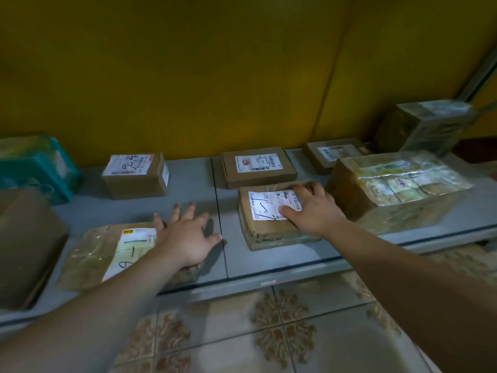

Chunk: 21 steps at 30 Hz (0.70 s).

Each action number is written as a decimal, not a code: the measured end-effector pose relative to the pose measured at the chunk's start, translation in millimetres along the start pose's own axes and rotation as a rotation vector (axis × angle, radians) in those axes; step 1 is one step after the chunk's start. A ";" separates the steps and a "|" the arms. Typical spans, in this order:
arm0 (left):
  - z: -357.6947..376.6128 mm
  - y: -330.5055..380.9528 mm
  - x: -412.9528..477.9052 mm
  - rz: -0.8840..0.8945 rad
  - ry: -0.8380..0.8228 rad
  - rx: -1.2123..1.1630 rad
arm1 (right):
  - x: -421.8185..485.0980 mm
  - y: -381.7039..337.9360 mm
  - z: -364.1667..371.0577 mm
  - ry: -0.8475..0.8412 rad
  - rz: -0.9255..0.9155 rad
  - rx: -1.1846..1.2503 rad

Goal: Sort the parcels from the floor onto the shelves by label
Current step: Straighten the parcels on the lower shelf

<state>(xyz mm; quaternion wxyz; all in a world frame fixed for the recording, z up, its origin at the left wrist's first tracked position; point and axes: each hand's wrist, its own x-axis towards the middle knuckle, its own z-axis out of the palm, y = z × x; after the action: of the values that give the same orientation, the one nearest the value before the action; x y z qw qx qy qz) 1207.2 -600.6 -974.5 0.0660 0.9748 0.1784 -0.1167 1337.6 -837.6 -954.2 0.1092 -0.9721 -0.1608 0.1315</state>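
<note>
In the head view your right hand (309,208) lies on the taped brown parcel (269,232) right of centre on the shelf (269,262), thumb on its label, fingers curled over the far corner. Your left hand (185,235) is spread on the flat parcel (91,254) at lower left. The brown parcel looks light, soft-sided and slick with tape, so grip across its side edges.
</note>
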 end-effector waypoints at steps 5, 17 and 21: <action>6.6 -1.9 3.2 -0.032 0.036 -0.047 | 4.2 2.2 8.3 0.002 -0.093 0.059; 11.4 -2.2 4.6 -0.043 0.088 -0.063 | -20.0 -7.5 19.1 -0.021 -0.037 0.027; 10.4 -7.1 8.5 0.002 0.079 -0.089 | -20.7 -10.5 15.3 -0.019 -0.024 0.029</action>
<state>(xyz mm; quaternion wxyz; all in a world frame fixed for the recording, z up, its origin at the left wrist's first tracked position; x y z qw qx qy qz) 1210.2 -593.0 -987.2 0.1023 0.9749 0.1850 -0.0700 1311.3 -832.3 -961.4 0.1235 -0.9671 -0.1715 0.1417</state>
